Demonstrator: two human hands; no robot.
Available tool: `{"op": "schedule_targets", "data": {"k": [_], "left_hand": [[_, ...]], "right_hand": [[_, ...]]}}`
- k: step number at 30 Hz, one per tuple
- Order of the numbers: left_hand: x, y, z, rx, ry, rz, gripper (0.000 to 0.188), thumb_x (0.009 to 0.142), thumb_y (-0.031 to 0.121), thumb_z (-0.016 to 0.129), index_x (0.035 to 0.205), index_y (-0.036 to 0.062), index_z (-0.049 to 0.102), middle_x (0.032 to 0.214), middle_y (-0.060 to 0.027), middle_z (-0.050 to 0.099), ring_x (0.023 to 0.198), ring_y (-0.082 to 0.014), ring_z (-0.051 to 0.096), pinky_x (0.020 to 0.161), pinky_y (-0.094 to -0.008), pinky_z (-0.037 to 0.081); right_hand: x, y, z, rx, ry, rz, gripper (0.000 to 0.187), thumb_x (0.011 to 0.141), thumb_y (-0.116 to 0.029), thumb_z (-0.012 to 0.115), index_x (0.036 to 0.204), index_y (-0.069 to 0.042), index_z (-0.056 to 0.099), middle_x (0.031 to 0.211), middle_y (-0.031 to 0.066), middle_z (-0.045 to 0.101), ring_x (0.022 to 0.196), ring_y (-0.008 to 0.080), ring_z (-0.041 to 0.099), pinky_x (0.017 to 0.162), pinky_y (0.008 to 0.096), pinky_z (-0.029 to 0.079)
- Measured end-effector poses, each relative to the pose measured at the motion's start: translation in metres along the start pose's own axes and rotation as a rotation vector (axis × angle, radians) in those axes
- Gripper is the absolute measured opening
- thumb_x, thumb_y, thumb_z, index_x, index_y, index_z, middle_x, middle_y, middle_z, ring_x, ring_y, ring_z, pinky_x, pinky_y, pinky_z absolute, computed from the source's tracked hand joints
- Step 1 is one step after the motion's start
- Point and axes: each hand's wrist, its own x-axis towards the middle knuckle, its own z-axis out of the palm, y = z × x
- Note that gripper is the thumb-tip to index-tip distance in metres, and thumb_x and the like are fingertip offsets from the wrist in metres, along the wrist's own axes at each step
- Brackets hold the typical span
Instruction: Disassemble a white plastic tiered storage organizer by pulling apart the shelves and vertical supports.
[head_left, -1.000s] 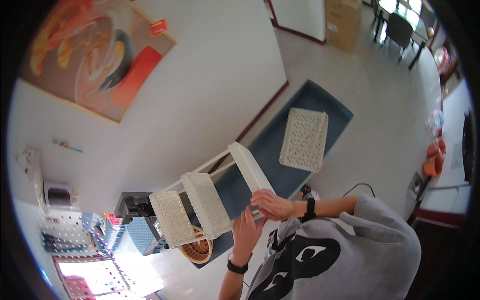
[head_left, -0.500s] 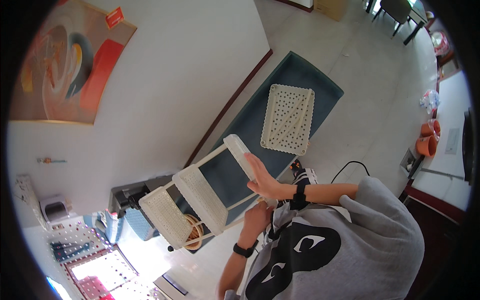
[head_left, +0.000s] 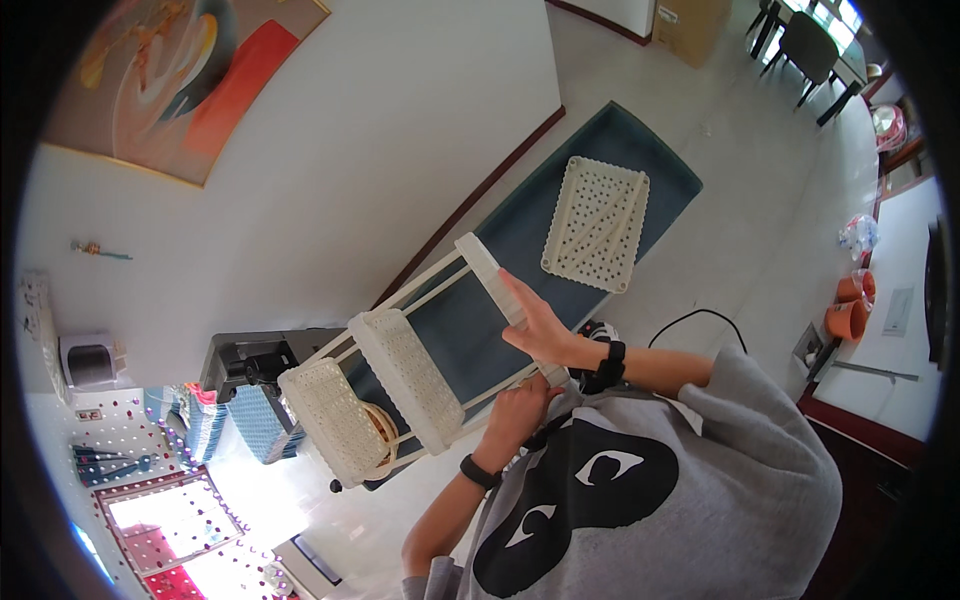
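A white plastic shelf rack (head_left: 410, 380), with several woven-look basket tiers joined by thin poles, leans in front of me. My right hand (head_left: 538, 325) lies flat against its nearest end tier (head_left: 487, 270), fingers stretched out. Below it, my left hand (head_left: 518, 410) is closed around the rack's pole near that same tier; its fingertips are partly hidden. Beyond the rack, a separate white perforated tray (head_left: 596, 225) rests on a long dark teal surface (head_left: 630, 140), with a few white rods lying in it.
Along the left runs a white wall (head_left: 380, 120) with a dark red skirting and a painting (head_left: 190, 80). A black device (head_left: 262, 362) stands by the rack's far end, near a round wicker basket (head_left: 380, 430). Orange pots (head_left: 846, 320) and a black cable (head_left: 700, 312) are at right.
The whole view has shifted and turned a little. The end tier now shows more edge-on, with my right hand still against it. My left hand stays at the pole beneath.
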Motion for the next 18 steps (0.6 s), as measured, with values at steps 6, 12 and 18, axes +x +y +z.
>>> {"op": "schedule_targets", "data": {"k": [6,12,18], "left_hand": [[0.0,-0.02,-0.04,0.11,-0.022,0.072,0.044,0.096,0.052,0.063,0.083,0.0092,0.058,0.051,-0.0069,0.057,0.046,-0.031,0.061,0.042,-0.0418,0.046],[0.011,-0.022,-0.102,-0.148,0.042,-0.059,0.058,0.097,0.039,0.065,0.135,-0.0022,0.052,0.134,-0.0231,0.053,0.126,-0.0411,0.05,0.106,-0.0502,0.04],[0.039,-0.023,-0.19,0.187,0.543,-0.192,0.06,0.103,0.038,0.058,0.144,-0.0037,0.045,0.143,-0.025,0.048,0.135,-0.0464,0.042,0.114,-0.0538,0.031]], "right_hand": [[0.022,-0.01,-0.004,-0.037,0.091,-0.104,0.082,0.078,0.0,0.062,0.155,-0.002,0.034,0.156,0.0203,0.041,0.146,0.032,0.04,0.116,0.0354,0.033],[0.021,-0.025,-0.016,-0.122,0.121,-0.231,0.082,0.077,0.001,0.063,0.154,-0.002,0.035,0.157,0.0208,0.038,0.147,0.0372,0.036,0.118,0.0397,0.032],[0.014,-0.054,-0.024,-0.187,0.034,-0.534,0.087,0.074,0.002,0.069,0.154,-0.009,0.036,0.158,0.0216,0.037,0.146,0.041,0.037,0.118,0.0469,0.035]]}}
